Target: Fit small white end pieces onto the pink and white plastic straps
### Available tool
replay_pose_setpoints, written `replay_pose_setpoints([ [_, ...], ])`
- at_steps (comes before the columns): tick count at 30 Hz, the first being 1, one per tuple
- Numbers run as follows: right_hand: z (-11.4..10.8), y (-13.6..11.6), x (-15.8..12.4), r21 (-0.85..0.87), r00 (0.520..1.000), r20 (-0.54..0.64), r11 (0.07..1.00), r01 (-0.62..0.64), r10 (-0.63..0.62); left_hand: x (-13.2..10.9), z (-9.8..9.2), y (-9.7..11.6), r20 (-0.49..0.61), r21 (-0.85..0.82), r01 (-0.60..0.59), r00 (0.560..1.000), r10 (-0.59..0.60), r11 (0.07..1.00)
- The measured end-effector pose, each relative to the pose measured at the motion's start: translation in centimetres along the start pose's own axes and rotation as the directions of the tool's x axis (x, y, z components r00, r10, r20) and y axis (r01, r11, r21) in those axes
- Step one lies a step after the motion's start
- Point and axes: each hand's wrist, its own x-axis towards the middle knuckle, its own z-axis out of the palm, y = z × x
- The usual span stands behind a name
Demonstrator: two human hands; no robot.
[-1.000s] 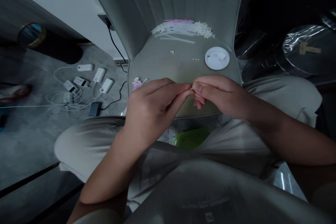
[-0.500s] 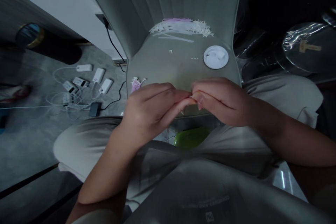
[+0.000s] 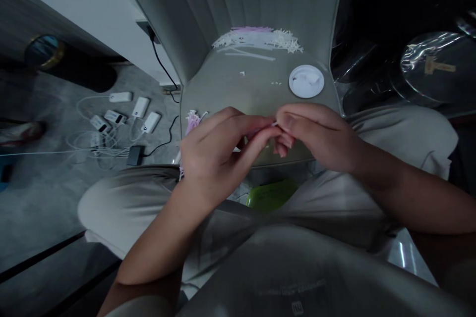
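Note:
My left hand (image 3: 219,156) and my right hand (image 3: 314,133) meet above a grey upholstered chair seat (image 3: 238,89). Their fingertips pinch a thin pale plastic stick (image 3: 262,130), partly hidden by my fingers. Just behind my left hand lies a small bunch of pink and white sticks (image 3: 192,123). A longer heap of white and pink sticks with spiky ends (image 3: 256,39) lies at the back of the seat. Nearer my right hand sits a round white lid (image 3: 306,81), with tiny white bits (image 3: 275,82) beside it.
My beige-trousered knees (image 3: 401,138) flank the seat. A green object (image 3: 271,195) lies below it. Several white power banks (image 3: 141,107) with tangled cables lie on the grey floor at left. Shiny wrapped round items (image 3: 435,64) stand at right.
My hands have spread a little, and the thin stick now shows between my fingertips. My left hand has moved over the small bunch of sticks, partly covering it.

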Motion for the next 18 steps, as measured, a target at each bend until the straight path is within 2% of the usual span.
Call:
replay_pose_setpoints([
  [3, 0.09, 0.11, 0.13, 0.087, 1.000, -0.016, 0.996, 0.000, 0.002, -0.05, 0.07, -0.22, 0.025, -0.026, -0.024, 0.999, 0.025, 0.999],
  [5, 0.09, 0.11, 0.12, 0.065, 1.000, -0.016, 0.998, 0.014, -0.013, -0.05, 0.06, -0.25, 0.037, -0.008, -0.025, 0.999, 0.025, 1.000],
  [9, 0.08, 0.01, -0.14, -0.143, 0.999, -0.035, 0.989, 0.021, -0.027, -0.03, 0.08, -0.19, 0.040, 0.016, -0.004, 0.999, 0.003, 1.000],
  [13, 0.17, -0.06, -0.25, -0.403, 0.992, -0.032, 0.910, 0.098, -0.121, -0.09, 0.30, -0.35, 0.018, -0.022, -0.010, 1.000, 0.010, 1.000],
  [18, 0.32, -0.08, 0.00, -0.538, 0.975, 0.009, 0.821, 0.193, -0.223, -0.28, 0.50, -0.31, 0.023, -0.087, 0.066, 0.998, -0.065, 0.994],
])
